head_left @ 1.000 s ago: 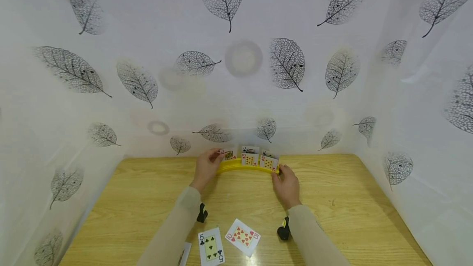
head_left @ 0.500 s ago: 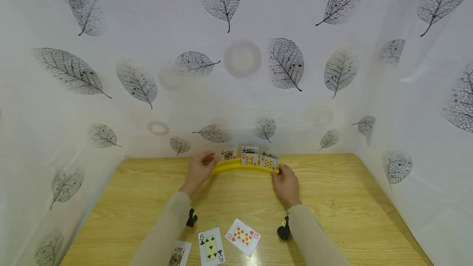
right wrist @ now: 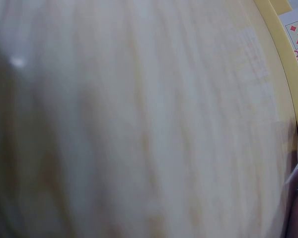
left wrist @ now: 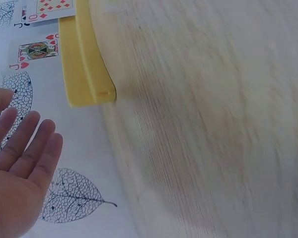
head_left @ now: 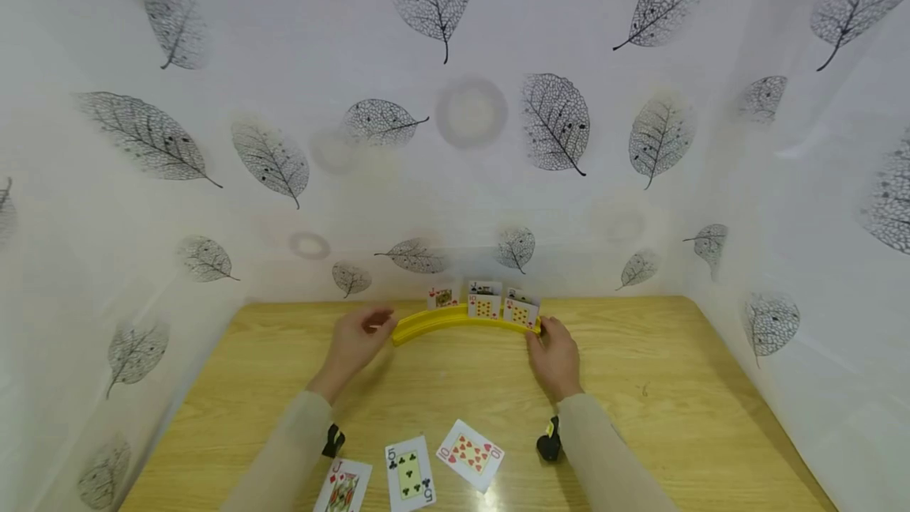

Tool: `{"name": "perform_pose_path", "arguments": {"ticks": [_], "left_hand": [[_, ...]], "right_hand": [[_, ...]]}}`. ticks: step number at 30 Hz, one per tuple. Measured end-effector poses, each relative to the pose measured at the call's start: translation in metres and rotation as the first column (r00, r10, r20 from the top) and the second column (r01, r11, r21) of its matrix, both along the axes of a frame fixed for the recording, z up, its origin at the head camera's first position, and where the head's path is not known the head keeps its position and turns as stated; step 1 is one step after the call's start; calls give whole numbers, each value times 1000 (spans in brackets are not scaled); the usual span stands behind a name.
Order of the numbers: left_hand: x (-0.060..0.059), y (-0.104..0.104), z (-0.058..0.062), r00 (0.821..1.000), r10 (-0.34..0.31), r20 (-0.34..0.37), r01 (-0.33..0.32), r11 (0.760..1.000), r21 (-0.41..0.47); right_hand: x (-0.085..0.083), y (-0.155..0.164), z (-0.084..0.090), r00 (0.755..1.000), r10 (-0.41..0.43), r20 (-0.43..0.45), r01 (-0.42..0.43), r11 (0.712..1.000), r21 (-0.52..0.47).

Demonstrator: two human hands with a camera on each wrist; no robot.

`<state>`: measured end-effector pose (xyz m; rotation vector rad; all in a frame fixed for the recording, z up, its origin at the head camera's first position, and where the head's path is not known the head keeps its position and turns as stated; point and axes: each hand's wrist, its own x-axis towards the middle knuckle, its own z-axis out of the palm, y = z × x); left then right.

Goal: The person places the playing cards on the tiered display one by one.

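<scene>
A curved yellow playing-card holder (head_left: 426,325) stands near the table's back edge. A jack of hearts (head_left: 444,298) is upright in it on the left. In its middle a ten of diamonds (head_left: 484,306) stands before a black jack (head_left: 486,287); at right another diamond card (head_left: 520,313) covers most of a card behind it. My right hand (head_left: 556,354) grips the holder's right end, thumb in front and fingers behind. My left hand (head_left: 355,342) is just off the left end, its fingers loosely bent and holding nothing, as the left wrist view shows.
Face up on the wooden table (head_left: 640,417), near its front, lie a jack of diamonds (head_left: 344,488), a five of clubs (head_left: 409,472) and a ten of hearts (head_left: 471,455). A white leaf-print curtain (head_left: 469,196) hangs behind and at both sides.
My left hand has let go of the jack of hearts and moved left and towards me, uncovering the holder's left end and the jack of diamonds. My right hand stays in place.
</scene>
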<state>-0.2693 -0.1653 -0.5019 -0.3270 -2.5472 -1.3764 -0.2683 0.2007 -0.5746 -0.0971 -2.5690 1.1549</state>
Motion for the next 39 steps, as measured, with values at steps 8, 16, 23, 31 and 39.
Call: {"name": "perform_pose_path", "arguments": {"ticks": [8,16,23,31,39], "left_hand": [[30,-24,0,998,-52,-21,46,974,-222],[65,-45,-1,997,-82,-13,72,935,-348],[97,-60,-5,993,-91,74,113,905,-410],[131,-72,-8,984,-107,141,162,864,-476],[158,-85,-19,985,-124,122,171,829,-532]], "right_hand": [[2,-1,-1,1000,-1,-25,2,1000,4],[0,1,-3,1000,-1,5,1,1000,-19],[0,0,-1,1000,-1,14,2,1000,-19],[0,0,-1,1000,3,12,-3,1000,-24],[1,-1,0,999,-1,-38,0,1000,-12]]}}
